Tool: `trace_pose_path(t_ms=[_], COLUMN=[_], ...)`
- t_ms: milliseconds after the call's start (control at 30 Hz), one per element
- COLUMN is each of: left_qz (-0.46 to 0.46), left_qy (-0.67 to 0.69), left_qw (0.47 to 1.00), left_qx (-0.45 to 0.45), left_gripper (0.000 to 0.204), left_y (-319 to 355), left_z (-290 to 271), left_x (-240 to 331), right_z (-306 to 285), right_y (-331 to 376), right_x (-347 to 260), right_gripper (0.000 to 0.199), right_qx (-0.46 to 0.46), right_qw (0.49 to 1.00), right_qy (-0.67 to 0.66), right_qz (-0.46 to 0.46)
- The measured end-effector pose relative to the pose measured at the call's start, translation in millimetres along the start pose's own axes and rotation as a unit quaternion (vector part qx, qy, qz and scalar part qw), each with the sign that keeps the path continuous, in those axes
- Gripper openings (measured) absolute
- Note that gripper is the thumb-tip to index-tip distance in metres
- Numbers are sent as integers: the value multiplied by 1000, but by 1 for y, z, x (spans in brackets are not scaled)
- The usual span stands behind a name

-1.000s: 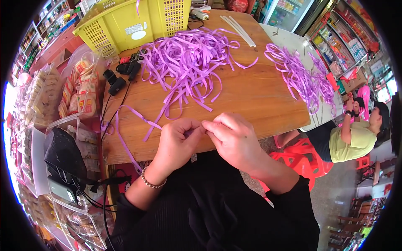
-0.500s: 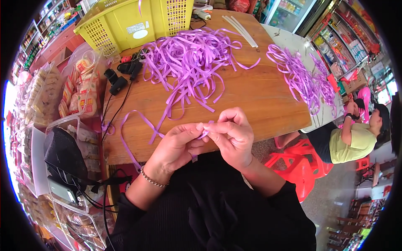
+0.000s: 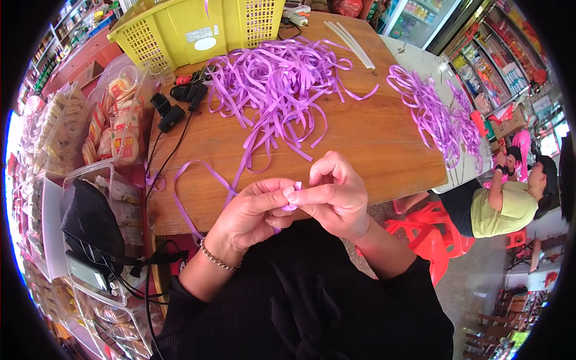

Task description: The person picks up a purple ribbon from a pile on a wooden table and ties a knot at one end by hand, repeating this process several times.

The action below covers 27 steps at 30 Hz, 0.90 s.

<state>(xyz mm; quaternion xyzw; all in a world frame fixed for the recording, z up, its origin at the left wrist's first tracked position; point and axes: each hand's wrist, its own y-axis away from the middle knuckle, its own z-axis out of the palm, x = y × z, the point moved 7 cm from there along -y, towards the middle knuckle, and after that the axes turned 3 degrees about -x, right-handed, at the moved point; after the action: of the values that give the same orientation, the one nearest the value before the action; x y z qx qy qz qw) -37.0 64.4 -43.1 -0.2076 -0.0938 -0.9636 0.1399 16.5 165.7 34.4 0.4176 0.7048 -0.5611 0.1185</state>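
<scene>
My left hand [image 3: 255,207] and my right hand [image 3: 336,198] meet over the near edge of the wooden table, thumbs and fingertips closed. Pinched between them is a purple ribbon [image 3: 290,207], with a short end poking up by the left fingertips. From my left hand a loose length of ribbon runs back over the table and loops at the left. Beyond my hands lies a tangled heap of purple ribbons [image 3: 279,84], some strands trailing toward me. How the ribbon is folded inside my fingers is partly hidden.
A yellow plastic crate [image 3: 198,36] stands behind the heap on the wooden table [image 3: 384,144]. More ribbons [image 3: 432,114] lie on a white table at right. White glue sticks [image 3: 351,45], a glue gun [image 3: 297,18], black cables and packaged food surround it. A person [image 3: 504,198] is near red stools [image 3: 429,240].
The ribbon end now stands up between my fingertips, where it lay lower before. My right index finger has curled back slightly. The table view has shifted a little.
</scene>
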Motion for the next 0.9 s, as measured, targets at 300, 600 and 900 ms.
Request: trace_pose_path(t_ms=[300,600,900], left_qz=[-5,390,542], left_qy=[-11,-505,-714], left_qw=[1000,760,441], left_qx=[-19,122,45], left_gripper=[7,7,23], left_y=[2,26,46], left_z=[16,44,78], left_x=[2,33,40], right_z=[0,18,44], right_y=[-10,2,39], right_x=[-8,2,20], right_gripper=[15,2,12], right_qx=[-49,-32,108], right_qw=[998,916,640], right_qy=[-25,-277,-628], right_qz=[-2,288,429])
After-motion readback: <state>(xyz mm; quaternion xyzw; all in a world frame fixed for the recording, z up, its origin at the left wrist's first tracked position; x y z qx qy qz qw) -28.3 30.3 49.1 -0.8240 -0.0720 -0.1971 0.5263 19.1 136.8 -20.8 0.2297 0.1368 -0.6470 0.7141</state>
